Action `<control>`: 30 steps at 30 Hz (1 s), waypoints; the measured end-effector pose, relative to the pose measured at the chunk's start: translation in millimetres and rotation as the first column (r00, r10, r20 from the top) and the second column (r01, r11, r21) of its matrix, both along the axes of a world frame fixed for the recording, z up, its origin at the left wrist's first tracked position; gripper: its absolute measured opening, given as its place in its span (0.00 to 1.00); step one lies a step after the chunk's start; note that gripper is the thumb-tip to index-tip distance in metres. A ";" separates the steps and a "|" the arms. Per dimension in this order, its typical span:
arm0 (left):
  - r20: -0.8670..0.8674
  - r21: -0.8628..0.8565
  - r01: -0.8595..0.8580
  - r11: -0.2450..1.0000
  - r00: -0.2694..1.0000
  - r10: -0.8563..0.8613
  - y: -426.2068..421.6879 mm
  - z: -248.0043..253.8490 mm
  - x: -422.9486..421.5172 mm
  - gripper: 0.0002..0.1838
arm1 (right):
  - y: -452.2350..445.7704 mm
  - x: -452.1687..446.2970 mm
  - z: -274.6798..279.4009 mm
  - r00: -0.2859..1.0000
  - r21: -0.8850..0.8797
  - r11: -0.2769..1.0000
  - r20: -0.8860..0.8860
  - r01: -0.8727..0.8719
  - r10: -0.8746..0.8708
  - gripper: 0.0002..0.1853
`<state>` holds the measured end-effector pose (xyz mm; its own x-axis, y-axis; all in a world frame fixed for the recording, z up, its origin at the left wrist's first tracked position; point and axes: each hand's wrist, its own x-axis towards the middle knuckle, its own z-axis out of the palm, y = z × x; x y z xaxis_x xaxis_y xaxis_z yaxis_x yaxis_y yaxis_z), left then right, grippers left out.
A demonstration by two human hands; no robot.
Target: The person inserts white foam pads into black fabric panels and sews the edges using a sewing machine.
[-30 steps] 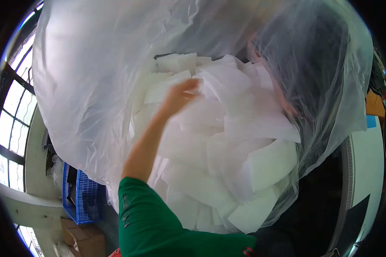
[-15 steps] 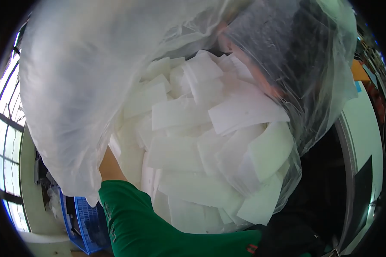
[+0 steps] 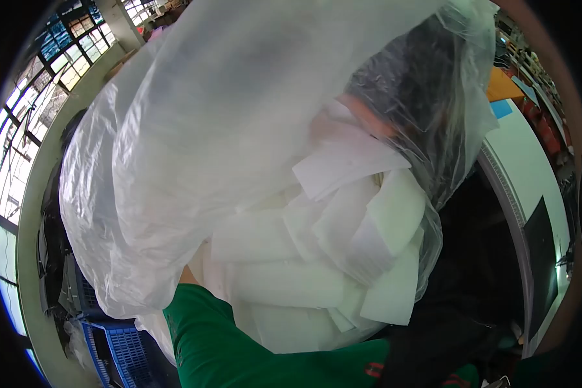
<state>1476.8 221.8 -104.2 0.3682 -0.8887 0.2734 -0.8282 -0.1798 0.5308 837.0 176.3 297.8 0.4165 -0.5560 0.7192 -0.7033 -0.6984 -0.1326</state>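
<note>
From where I watch, the relation that counts is between the left arm and the white sheets (image 3: pixel 288 282): they lie just to the right of the bare left forearm (image 3: pixel 189 277) and carry on away from it, heaped loosely inside the big plastic bag (image 3: pixel 194 142). The left arm is the nearer one — its green sleeve (image 3: pixel 204 330) comes in along the bottom edge, bends upward, and the forearm passes under the hanging film.

Past that point I lose the left hand altogether, so I cannot tell whether it is clenched, released or gripping a sheet or the film. The right hand I cannot make out either, and its state I cannot judge. Through the film on the far right side I see part of a bare arm (image 3: pixel 370 119) beside the upper sheets; whose it is, I cannot say.

The nearest broad sheet I can read has its long axis running crosswise, left to right, roughly square to the way the forearm points. The one at the right edge of the heap (image 3: pixel 391 281) runs lengthwise instead, away from me. The film bulges over the far left of the heap — what lies beneath is hidden.
</note>
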 end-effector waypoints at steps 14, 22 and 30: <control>0.391 0.166 -0.056 0.984 0.920 -0.014 100.2 105.0 -97.4 0.39 | 14.9 -7.6 -14.3 0.989 0.083 0.993 0.129 -0.089 0.077 0.37; 0.563 0.355 -0.008 0.935 0.801 -0.206 108.5 104.7 -361.1 0.57 | 21.4 1.7 -24.5 0.957 0.123 0.965 0.206 -0.232 0.204 0.37; -0.599 0.167 0.265 0.950 0.793 -0.116 175.5 97.9 -163.1 0.38 | 44.5 24.3 -40.9 0.913 0.184 0.910 0.252 -0.370 0.320 0.38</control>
